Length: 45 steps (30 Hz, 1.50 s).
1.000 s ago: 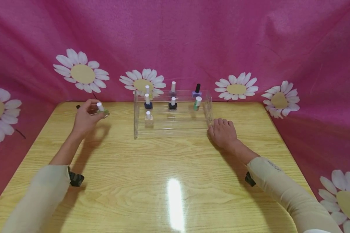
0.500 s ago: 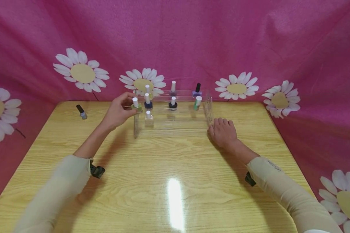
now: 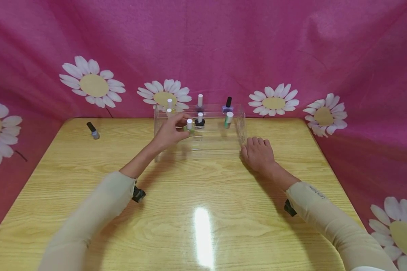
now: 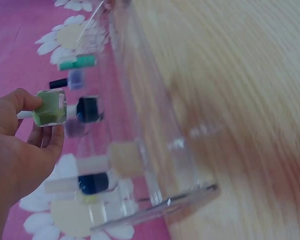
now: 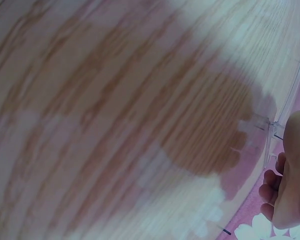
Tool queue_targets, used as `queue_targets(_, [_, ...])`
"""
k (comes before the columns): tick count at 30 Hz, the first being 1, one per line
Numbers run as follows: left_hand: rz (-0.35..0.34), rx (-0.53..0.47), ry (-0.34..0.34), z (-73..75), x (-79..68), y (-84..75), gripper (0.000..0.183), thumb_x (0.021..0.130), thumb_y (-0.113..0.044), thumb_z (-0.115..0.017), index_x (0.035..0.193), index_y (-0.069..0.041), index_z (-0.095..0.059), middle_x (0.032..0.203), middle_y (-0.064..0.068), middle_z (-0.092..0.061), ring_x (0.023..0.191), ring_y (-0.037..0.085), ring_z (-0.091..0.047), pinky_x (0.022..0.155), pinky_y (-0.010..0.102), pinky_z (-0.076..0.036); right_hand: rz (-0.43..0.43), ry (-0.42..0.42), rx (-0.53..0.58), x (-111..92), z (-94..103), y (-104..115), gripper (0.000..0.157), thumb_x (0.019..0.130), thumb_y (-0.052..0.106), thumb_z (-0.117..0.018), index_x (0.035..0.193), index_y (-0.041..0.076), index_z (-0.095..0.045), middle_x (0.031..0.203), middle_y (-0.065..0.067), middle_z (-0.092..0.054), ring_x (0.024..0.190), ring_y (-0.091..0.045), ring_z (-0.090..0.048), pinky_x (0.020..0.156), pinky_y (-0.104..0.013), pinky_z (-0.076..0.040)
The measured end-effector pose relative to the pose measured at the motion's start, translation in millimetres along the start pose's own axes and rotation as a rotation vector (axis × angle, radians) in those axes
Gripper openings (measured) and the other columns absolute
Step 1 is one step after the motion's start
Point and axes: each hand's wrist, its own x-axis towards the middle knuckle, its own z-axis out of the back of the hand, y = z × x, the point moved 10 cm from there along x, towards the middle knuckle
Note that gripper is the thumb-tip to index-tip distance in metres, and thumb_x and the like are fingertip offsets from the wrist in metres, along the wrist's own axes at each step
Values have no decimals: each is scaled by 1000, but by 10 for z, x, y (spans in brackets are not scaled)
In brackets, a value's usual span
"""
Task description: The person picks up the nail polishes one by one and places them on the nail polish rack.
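A green nail polish bottle (image 3: 189,130) with a white cap is pinched by my left hand (image 3: 169,132), in front of the clear tiered display stand (image 3: 217,149). In the left wrist view, thumb and fingers hold the bottle (image 4: 50,107) sideways-on. My right hand (image 3: 259,154) grips the stand's right front corner; the right wrist view shows its curled fingers (image 5: 271,187). On the stand are a black bottle (image 3: 199,122), a green white-capped bottle (image 3: 228,120) and a lilac one (image 3: 228,107). The left wrist view also shows a beige bottle (image 4: 126,160) and a dark blue one (image 4: 93,183).
A grey-blue nail polish bottle with a black cap (image 3: 93,130) lies on the wooden table (image 3: 169,214) at the left. Behind the stand hangs a pink cloth (image 3: 220,49) with printed daisies.
My left hand has carried the green bottle from the table's left side rightward to the middle of the stand. The right hand has stayed at the stand's corner.
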Motion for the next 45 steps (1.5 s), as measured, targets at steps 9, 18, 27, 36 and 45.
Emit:
queue_targets(9, [8,12,1,-284,133,192,40,84,13,-60,123,9,-57,112,26,-65,108,35,-62,94,42,-49,6,-16,1,3,44,31,36,106,29,-34,90,-1,-45,86,-16,-46,88,-38,-49,81,-51,-39])
queue_targets(18, [62,6,-30,-385,125,353,31,87,14,-59,117,6,-59,108,18,-64,103,26,-60,93,35,-49,15,-29,6,3,61,68,35,106,29,-36,90,-1,-46,86,-16,-46,87,-38,-50,81,-51,-39])
queue_targets(27, [97,88,-20,-428,107,432,32,88,11,-62,120,7,-60,110,20,-66,105,30,-62,88,38,-50,8,-23,-2,1,47,71,36,106,29,-33,90,-1,-45,86,-16,-47,87,-38,-50,80,-51,-39])
queue_targets(36, [107,95,-21,-440,101,482,34,88,11,-63,122,6,-61,114,20,-66,109,31,-62,92,39,-50,2,-9,0,-5,43,63,36,106,30,-33,91,-1,-45,88,-16,-48,90,-38,-51,81,-51,-39])
queue_targets(45, [60,93,-43,-332,49,379,41,89,8,-63,129,4,-58,119,19,-65,112,30,-60,99,40,-47,-7,-2,3,-20,44,22,36,106,29,-33,90,-1,-45,89,-17,-48,91,-38,-50,82,-51,-38])
